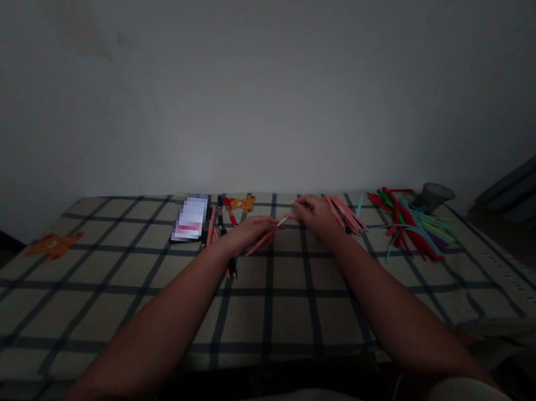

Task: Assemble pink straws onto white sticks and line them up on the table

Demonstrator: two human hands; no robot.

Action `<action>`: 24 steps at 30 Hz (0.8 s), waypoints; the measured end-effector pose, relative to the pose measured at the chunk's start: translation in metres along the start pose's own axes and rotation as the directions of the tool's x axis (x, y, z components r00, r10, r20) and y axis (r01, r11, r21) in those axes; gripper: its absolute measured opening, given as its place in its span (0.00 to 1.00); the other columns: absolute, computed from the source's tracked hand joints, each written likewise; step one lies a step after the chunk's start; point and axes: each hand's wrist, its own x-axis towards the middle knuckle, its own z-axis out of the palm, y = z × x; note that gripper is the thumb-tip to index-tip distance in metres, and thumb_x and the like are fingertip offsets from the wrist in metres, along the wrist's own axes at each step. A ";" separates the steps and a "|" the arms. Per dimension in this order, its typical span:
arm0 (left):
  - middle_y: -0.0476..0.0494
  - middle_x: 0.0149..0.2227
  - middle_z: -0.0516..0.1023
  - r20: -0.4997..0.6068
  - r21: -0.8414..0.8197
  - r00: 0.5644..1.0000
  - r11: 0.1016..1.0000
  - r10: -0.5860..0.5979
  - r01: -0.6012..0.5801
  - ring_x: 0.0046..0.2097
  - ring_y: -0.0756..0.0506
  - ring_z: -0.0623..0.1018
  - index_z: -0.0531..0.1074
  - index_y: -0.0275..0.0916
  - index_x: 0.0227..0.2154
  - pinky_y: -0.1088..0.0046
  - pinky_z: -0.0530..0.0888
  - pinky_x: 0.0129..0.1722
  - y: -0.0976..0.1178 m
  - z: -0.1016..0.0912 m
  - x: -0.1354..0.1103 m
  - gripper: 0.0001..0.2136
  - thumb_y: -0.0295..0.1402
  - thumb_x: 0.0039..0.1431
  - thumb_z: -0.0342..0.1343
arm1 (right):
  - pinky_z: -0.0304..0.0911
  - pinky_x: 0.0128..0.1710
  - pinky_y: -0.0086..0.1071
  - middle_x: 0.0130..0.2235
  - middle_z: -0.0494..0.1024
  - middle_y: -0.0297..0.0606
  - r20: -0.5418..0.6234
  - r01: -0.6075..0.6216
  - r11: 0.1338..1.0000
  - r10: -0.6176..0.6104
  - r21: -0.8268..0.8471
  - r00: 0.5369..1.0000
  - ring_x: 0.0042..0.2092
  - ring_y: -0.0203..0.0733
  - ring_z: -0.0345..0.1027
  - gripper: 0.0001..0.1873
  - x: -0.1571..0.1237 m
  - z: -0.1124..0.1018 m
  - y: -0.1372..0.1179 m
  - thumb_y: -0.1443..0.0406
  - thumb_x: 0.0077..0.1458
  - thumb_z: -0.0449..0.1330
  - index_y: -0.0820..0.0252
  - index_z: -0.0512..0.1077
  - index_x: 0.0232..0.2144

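Note:
A thin white stick (pixel 284 220) slants up from the fingertips of my left hand (pixel 256 227), which is closed on its lower end. Pink strips (pixel 260 243), like pipe cleaners, lie under and beside that hand. Close by on the right, my right hand (pixel 313 213) has its fingers drawn together at the stick's upper end. Something small and pinkish shows at its fingertips, too dim to name. A bundle of pink strips (pixel 344 214) rests just beyond the right hand.
A phone (pixel 191 218) with a lit screen lies left of my hands. Pens (pixel 232 269) and more pink strips lie beside it. Farther right is a pile of red, green, blue and purple strips (pixel 409 225), with a grey cup-like container (pixel 435 196) behind. A checked cloth (pixel 136 314) covers the table against the wall.

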 end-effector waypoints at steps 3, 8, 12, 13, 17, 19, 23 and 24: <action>0.49 0.24 0.72 -0.004 0.036 0.999 0.998 0.051 -0.050 0.25 0.51 0.69 0.75 0.37 0.38 0.77 0.64 0.26 -0.003 -0.001 0.002 0.13 0.38 0.54 0.53 | 0.61 0.39 0.35 0.34 0.75 0.37 0.031 0.009 0.967 -0.018 0.255 0.999 0.37 0.40 0.66 0.13 0.000 0.002 -0.006 0.57 0.58 0.54 0.58 0.74 0.34; 0.49 0.26 0.72 -0.024 0.072 0.998 0.996 0.057 -0.055 0.26 0.51 0.70 0.75 0.36 0.39 0.77 0.64 0.25 -0.002 -0.002 0.001 0.15 0.40 0.54 0.53 | 0.59 0.39 0.33 0.31 0.73 0.36 0.123 0.099 0.983 -0.119 0.154 0.985 0.35 0.38 0.65 0.08 0.000 -0.003 -0.009 0.60 0.53 0.60 0.60 0.74 0.29; 0.50 0.24 0.71 -0.040 0.101 0.998 0.994 0.056 -0.052 0.25 0.51 0.69 0.75 0.36 0.37 0.78 0.63 0.24 0.005 0.000 -0.001 0.12 0.37 0.54 0.52 | 0.58 0.38 0.32 0.31 0.74 0.37 0.085 0.074 0.996 -0.079 0.056 0.993 0.36 0.39 0.65 0.09 0.003 -0.008 -0.002 0.60 0.55 0.59 0.60 0.74 0.29; 0.50 0.24 0.70 -0.049 0.090 0.997 0.995 0.058 -0.053 0.25 0.51 0.69 0.74 0.36 0.35 0.78 0.63 0.24 0.007 0.000 -0.002 0.11 0.37 0.54 0.52 | 0.58 0.38 0.32 0.32 0.74 0.37 0.066 0.063 0.998 -0.064 0.021 0.996 0.36 0.39 0.66 0.10 0.003 -0.009 0.001 0.60 0.56 0.58 0.60 0.74 0.29; 0.51 0.21 0.68 -0.164 0.079 0.984 0.995 0.069 -0.056 0.23 0.52 0.68 0.69 0.37 0.27 0.78 0.63 0.22 0.013 0.002 -0.004 0.09 0.36 0.56 0.50 | 0.57 0.40 0.33 0.34 0.76 0.40 0.161 0.128 0.973 -0.097 -0.194 0.982 0.39 0.41 0.66 0.11 0.003 -0.009 0.008 0.59 0.56 0.58 0.60 0.75 0.30; 0.51 0.21 0.67 -0.214 0.091 0.974 0.994 0.074 -0.055 0.22 0.52 0.67 0.67 0.37 0.25 0.78 0.63 0.22 0.014 0.002 -0.004 0.09 0.35 0.56 0.49 | 0.56 0.43 0.35 0.35 0.76 0.41 0.273 0.207 0.921 -0.117 -0.330 0.955 0.41 0.43 0.66 0.11 0.001 -0.006 0.010 0.59 0.57 0.59 0.60 0.76 0.30; 0.52 0.21 0.67 -0.202 0.059 0.978 0.997 0.057 -0.046 0.21 0.52 0.67 0.67 0.38 0.26 0.78 0.62 0.21 0.012 0.000 -0.002 0.07 0.35 0.56 0.50 | 0.54 0.44 0.38 0.39 0.75 0.45 0.357 0.265 0.810 -0.074 -0.523 0.931 0.44 0.46 0.65 0.12 0.000 -0.002 0.012 0.59 0.58 0.57 0.60 0.77 0.33; 0.52 0.21 0.67 -0.193 0.044 0.980 0.998 0.050 -0.043 0.21 0.52 0.67 0.66 0.38 0.27 0.78 0.62 0.21 0.011 0.000 -0.002 0.07 0.35 0.56 0.50 | 0.54 0.43 0.38 0.39 0.75 0.45 0.359 0.263 0.795 -0.062 -0.546 0.931 0.44 0.47 0.64 0.12 0.000 -0.002 0.012 0.59 0.58 0.57 0.60 0.77 0.33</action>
